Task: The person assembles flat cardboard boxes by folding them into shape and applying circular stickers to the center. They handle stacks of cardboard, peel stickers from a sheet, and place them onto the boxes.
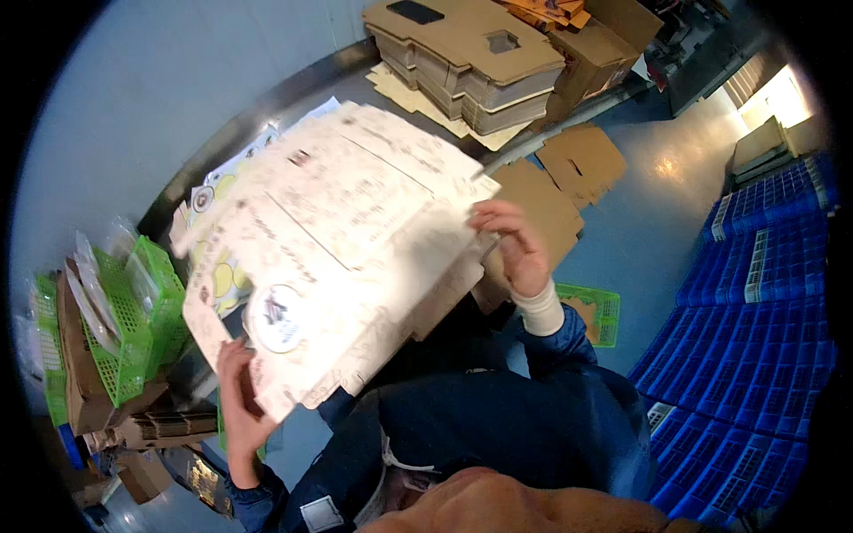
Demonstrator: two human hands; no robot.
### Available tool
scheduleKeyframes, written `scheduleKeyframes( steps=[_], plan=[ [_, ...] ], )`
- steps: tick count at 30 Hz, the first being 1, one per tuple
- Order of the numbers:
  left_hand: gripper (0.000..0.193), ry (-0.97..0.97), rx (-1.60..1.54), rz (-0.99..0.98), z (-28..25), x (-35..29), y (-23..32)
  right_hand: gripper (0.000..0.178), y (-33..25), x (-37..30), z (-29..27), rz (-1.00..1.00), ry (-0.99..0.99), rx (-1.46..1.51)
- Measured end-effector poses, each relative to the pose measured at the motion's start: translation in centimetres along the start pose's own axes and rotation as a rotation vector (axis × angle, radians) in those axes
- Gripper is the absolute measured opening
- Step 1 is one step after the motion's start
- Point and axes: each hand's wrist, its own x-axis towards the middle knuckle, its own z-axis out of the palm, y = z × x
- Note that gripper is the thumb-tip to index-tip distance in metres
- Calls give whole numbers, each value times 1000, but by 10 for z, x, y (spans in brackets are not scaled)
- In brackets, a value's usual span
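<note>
A large flat cardboard box blank [355,231], die-cut and white with small dark print and a round emblem, is tilted in front of me. My left hand [242,391] grips its near left corner, with the fingers over the printed face. At the right edge, my right hand [515,244] holds the blank with curled fingers; the thumb is mostly hidden. Under its far left side lie printed sheets [222,197] with yellow-green shapes, partly covered by the blank.
A stack of brown die-cut cardboard [471,62] with a dark phone [416,11] on top stands at the back. Brown cardboard pieces [577,164] lie to the right. Green baskets [133,320] stand at left; blue crates [737,346] fill the right. A green tray [609,315] is on the floor.
</note>
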Motion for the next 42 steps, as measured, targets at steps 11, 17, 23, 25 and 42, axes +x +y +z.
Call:
scheduleKeyframes(
  steps=[11, 17, 23, 25, 42],
  plan=[
    [77, 124, -1445, 237, 55, 148, 72, 66, 64, 17, 35, 437, -199, 512],
    [68, -13, -1594, 207, 122, 192, 92, 49, 52, 35, 30, 381, 42, 809],
    [68, -103, -1633, 181, 135, 214, 120, 26, 42, 69, 11, 352, 387, 819],
    [65, -160, -1663, 207, 139, 231, 135, 21, 49, 77, -12, 327, 460, 814],
    [21, 224, -1142, -264, 232, 169, -116, 15, 141, 202, -308, 481, 728, 427]
  ],
)
